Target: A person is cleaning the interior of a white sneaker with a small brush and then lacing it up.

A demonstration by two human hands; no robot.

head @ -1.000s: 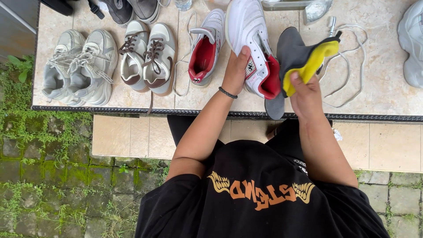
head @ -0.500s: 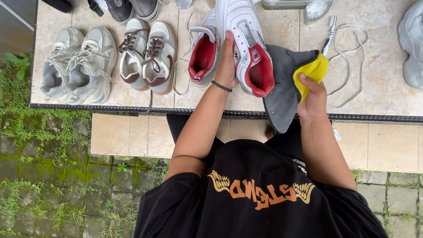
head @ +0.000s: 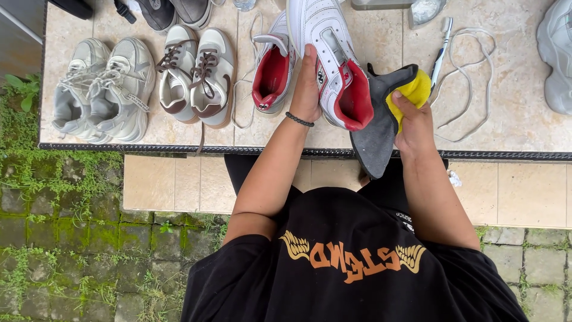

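Since half a second ago, the right hand (head: pixel 412 122) has drawn the cloth (head: pixel 381 128) closer against the heel of the white shoe (head: pixel 330 56), and the cloth has folded so that more of its grey side hangs below the fingers while the yellow side bunches above the thumb. Fingers of that hand are clenched on the cloth, thumb on top at the yellow part, wrist bent slightly inward, forearm running up from the lower right.

Left hand (head: pixel 307 89) grips the white shoe from its left side, palm against the sole edge, fingers stretched upward along the side, a dark bracelet (head: pixel 299 120) at the wrist. Its forearm rises straight from the elbow near the chest. That shoe, with its red lining turned toward the cloth, is tilted on the tiled ledge (head: pixel 506 107), heel just beside the right fingers.

Just left of the left fingers lies the matching shoe (head: pixel 271 74). Beyond the right fingers a loose white lace (head: pixel 471 77) loops on the tiles.
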